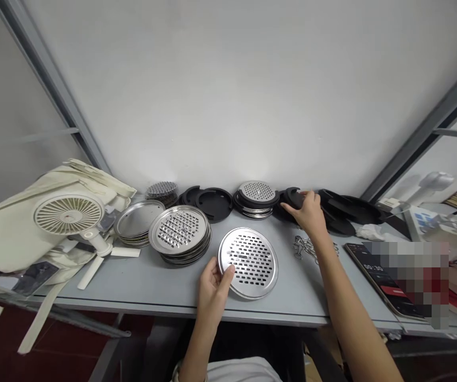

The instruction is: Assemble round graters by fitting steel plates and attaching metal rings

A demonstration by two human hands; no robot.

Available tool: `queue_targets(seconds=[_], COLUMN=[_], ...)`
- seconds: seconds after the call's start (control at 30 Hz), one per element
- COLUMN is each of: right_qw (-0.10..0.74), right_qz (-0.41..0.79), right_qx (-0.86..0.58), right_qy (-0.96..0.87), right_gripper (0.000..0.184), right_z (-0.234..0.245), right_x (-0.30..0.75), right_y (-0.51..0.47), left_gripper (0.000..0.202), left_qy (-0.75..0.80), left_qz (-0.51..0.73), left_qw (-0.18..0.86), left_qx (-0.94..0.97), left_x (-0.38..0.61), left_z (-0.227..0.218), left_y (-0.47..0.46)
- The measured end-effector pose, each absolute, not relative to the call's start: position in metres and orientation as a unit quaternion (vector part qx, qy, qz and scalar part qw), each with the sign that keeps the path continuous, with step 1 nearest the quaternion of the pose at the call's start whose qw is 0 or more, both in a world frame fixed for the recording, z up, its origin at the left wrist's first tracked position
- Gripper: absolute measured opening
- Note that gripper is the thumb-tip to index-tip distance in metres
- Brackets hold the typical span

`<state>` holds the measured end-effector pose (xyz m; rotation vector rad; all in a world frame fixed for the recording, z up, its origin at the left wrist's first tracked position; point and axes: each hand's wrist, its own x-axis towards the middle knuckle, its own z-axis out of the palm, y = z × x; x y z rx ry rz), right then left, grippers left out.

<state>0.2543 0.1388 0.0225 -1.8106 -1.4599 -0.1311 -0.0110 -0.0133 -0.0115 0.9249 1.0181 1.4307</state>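
Note:
My left hand (213,286) grips the left rim of a round metal grater plate (252,260), thumb on top, low over the front of the table. Rows of slotted holes cover the plate's face. At the back right, my right hand (309,212) has its thumb and fingers around a dark curved plastic piece (293,197) among other black parts; the fingertips are partly hidden. Left of the held plate stands a stack of similar grater plates (179,231). Behind it, a smaller stack (256,192) has a perforated disc on top with a black rim.
Plain metal discs (139,218) and finer perforated discs (162,190) stand at left, near black plastic rings (213,204). A white fan (69,215) and cream bag (9,228) fill the left end. Wire clips (308,246), a phone (375,276) and black trays (356,209) lie right.

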Motion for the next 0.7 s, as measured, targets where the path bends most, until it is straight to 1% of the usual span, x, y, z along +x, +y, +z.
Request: queue_targets(seconds=[0.03,0.07,0.1,0.17,0.23,0.3,0.4,0.57,0.63,0.7], right_qw=[0.358,0.331,0.319,0.308,0.311,0.349,0.458,0.556,0.58,0.557], right_qz=[-0.055,-0.056,-0.065,-0.069,-0.075,-0.09,-0.112,-0.091,-0.042,0.007], right_qx=[-0.733,-0.745,-0.747,-0.744,-0.739,-0.723,-0.655,-0.582,-0.56,-0.551], right_qy=[-0.576,-0.576,-0.579,-0.59,-0.593,-0.589,-0.591,-0.586,-0.59,-0.621], right_gripper=[0.063,0.06,0.053,0.037,0.03,0.031,0.036,0.032,0.03,0.028], right_z=[0.018,0.014,0.011,0.009,0.011,0.016,0.029,0.054,0.062,0.067], right_x=[0.257,0.259,0.261,0.262,0.262,0.261,0.254,0.225,0.213,0.204], right_y=[0.14,0.142,0.143,0.145,0.146,0.146,0.141,0.111,0.095,0.08], left_gripper=[0.035,0.034,0.034,0.033,0.034,0.034,0.034,0.038,0.041,0.043], left_qy=[0.429,0.43,0.43,0.43,0.43,0.431,0.429,0.41,0.389,0.36], left_qz=[0.606,0.608,0.608,0.608,0.606,0.606,0.609,0.611,0.615,0.615], left_qw=[0.545,0.544,0.544,0.545,0.546,0.547,0.546,0.57,0.589,0.616], left_qx=[0.389,0.387,0.386,0.386,0.387,0.386,0.384,0.365,0.351,0.336], left_x=[-0.011,-0.011,-0.011,-0.011,-0.011,-0.011,-0.012,-0.014,-0.017,-0.022], left_z=[-0.012,-0.011,-0.011,-0.011,-0.011,-0.011,-0.012,-0.01,-0.007,-0.004], left_y=[-0.013,-0.014,-0.014,-0.014,-0.014,-0.014,-0.014,-0.014,-0.016,-0.019])
